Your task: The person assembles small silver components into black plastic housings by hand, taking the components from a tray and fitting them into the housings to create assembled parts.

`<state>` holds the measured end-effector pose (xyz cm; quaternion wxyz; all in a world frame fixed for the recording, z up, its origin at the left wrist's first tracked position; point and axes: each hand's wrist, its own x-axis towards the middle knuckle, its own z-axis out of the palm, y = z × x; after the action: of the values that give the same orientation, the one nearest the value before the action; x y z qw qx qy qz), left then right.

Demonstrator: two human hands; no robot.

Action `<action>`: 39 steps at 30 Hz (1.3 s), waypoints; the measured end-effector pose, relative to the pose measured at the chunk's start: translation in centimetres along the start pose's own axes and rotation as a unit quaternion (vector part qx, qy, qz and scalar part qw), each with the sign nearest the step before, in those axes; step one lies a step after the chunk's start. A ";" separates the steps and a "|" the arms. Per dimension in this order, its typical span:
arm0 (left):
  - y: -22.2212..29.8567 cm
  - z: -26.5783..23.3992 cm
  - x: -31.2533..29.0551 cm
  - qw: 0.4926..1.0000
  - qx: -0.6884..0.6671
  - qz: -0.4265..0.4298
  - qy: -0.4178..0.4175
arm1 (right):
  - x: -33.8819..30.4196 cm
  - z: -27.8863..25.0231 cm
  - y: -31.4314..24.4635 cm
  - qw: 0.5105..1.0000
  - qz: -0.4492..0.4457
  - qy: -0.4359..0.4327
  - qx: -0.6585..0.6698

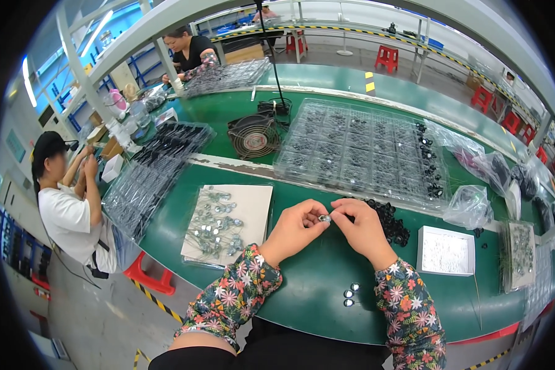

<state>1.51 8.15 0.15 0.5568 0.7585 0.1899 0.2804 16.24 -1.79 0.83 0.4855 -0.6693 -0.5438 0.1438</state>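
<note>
My left hand (295,229) pinches a small shiny clear-and-silver part (324,218) between thumb and fingers, above the green table. Close by on the right, my right hand (365,229) has its fingertips closed together at that part; whatever they hold is too small to make out. Beyond my right hand lies a pile of small black parts (393,223), partly hidden by it. Left of my left hand, a beige board (258,206) carries several clear parts with thin wire leads (213,231). Between my forearms rest 3 small black parts with pale shiny tops (349,294).
Right of my forearm stands a shallow white box (420,253) with small white pieces inside. Wide clear trays (357,145) of black parts lie ahead, beside a metal fan (253,137). Clear plastic bags (468,206) sit at the right. A co-worker (68,209) works at the left.
</note>
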 end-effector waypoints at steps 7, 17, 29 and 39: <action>-0.2 -0.7 0.1 0.979 -0.186 -0.063 -0.052 | 0.4 -0.6 -0.1 0.983 0.076 -0.081 0.146; 0.2 -0.6 0.1 0.971 -0.204 -0.107 -0.061 | 0.0 0.3 0.6 0.989 0.060 -0.023 0.133; -0.2 -1.0 0.0 0.916 -0.363 -0.158 -0.072 | 0.5 -0.3 0.4 0.982 0.065 -0.084 0.155; -0.3 -1.0 -0.1 0.916 -0.370 -0.147 -0.057 | 0.2 0.1 0.3 0.979 0.064 -0.072 0.179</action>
<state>0.84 8.91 0.03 0.8424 0.4765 0.1498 0.2020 16.40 -1.50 0.62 0.5467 -0.5927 -0.4990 0.3175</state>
